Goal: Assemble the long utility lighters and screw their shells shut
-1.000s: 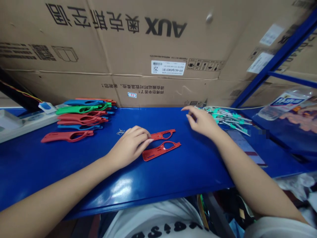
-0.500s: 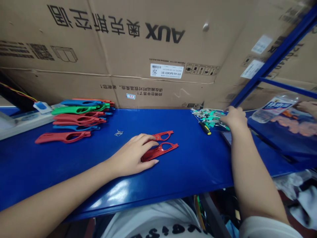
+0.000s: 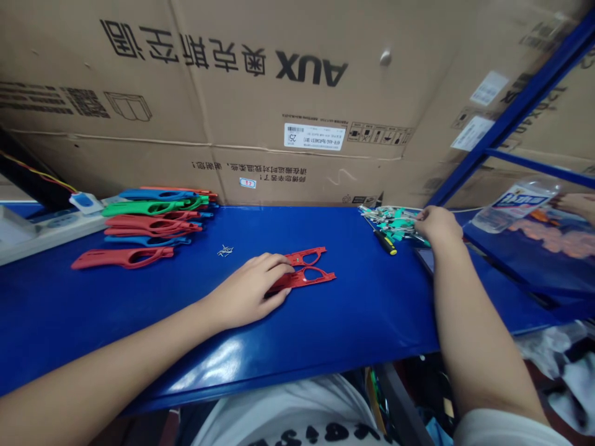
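My left hand lies over two red plastic lighter shell halves on the blue table. Its fingers curl over the handle ends, and the thumb presses against the side of the nearer half. The looped ends stick out to the right, inner sides up. At the back right, my right hand reaches to a pile of teal and metal lighter parts. Its fingertips are pinched together at the pile's right edge; what is between them is hidden. A screwdriver with a black and yellow handle lies against the pile.
Red, green and blue shells are stacked at the left, beside a white power strip. Several small screws lie near my left hand. A cardboard box walls the back. Another person's hand and a plastic bottle are beyond the blue frame.
My left thumb has drawn in against the nearer red shell half. The fingers of my right hand have closed more at the pile's edge. The view has shifted slightly.
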A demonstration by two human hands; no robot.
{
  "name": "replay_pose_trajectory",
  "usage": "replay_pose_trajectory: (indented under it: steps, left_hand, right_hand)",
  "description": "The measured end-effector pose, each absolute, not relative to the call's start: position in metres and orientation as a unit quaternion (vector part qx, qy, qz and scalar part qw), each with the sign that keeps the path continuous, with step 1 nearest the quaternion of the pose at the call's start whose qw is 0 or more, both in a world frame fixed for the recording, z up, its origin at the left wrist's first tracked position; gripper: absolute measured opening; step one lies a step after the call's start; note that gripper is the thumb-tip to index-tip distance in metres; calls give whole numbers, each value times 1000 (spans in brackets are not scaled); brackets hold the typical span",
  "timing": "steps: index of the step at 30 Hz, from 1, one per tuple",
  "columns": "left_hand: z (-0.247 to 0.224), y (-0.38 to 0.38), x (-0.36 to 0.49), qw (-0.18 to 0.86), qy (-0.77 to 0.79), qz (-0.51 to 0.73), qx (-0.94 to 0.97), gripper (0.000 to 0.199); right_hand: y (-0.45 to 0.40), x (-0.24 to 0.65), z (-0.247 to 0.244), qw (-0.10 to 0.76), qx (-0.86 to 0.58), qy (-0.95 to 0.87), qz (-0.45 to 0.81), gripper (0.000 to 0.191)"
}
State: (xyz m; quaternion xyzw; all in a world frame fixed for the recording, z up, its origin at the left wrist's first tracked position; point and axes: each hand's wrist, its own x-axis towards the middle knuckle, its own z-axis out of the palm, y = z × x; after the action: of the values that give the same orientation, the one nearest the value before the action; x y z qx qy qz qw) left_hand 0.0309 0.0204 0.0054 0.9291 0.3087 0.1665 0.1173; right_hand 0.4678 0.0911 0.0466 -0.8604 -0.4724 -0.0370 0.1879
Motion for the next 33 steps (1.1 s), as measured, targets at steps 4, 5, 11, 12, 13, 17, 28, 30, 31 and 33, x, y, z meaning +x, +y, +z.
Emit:
replay_pose_trajectory:
  steps: [4, 5, 11, 12, 13, 17, 28, 30, 31, 33]
  left_hand:
    - [6, 20, 30, 116, 306, 166, 930, 28]
    - [7, 19, 29, 115, 306, 165, 931, 28]
    - [6, 21, 29, 109, 307, 154, 933, 28]
    - [5, 21, 29, 110, 306, 154, 933, 27]
    - [5, 21, 29, 110, 306, 155, 933, 27]
    - [8, 21, 28, 109, 307, 150, 933, 27]
    - [30, 22, 18, 118, 369, 108, 916, 26]
    - [32, 22, 17, 111, 374, 99, 915, 27]
    - [33, 22, 17, 107, 376, 96, 915, 26]
    - [33, 21, 17, 111, 384, 99, 911, 26]
  right_hand:
    - [83, 453, 58, 179, -871, -458, -10, 7]
    - [81, 449, 61, 182, -871, -456, -9, 8]
    - [76, 432, 66, 264, -824, -490, -106, 15]
    - [78, 430, 66, 280, -811, -496, -131, 15]
    - [79, 429, 65, 293, -800, -501, -154, 15]
    - [83, 423, 63, 334, -731, -551, -224, 14]
    - [58, 324, 51, 308, -404, -821, -260, 14]
    - [52, 306, 42, 259, -360, -866, -232, 17]
    - [50, 299, 37, 237, -346, -882, -214, 18]
    - [47, 289, 29, 208, -338, -903, -165, 18]
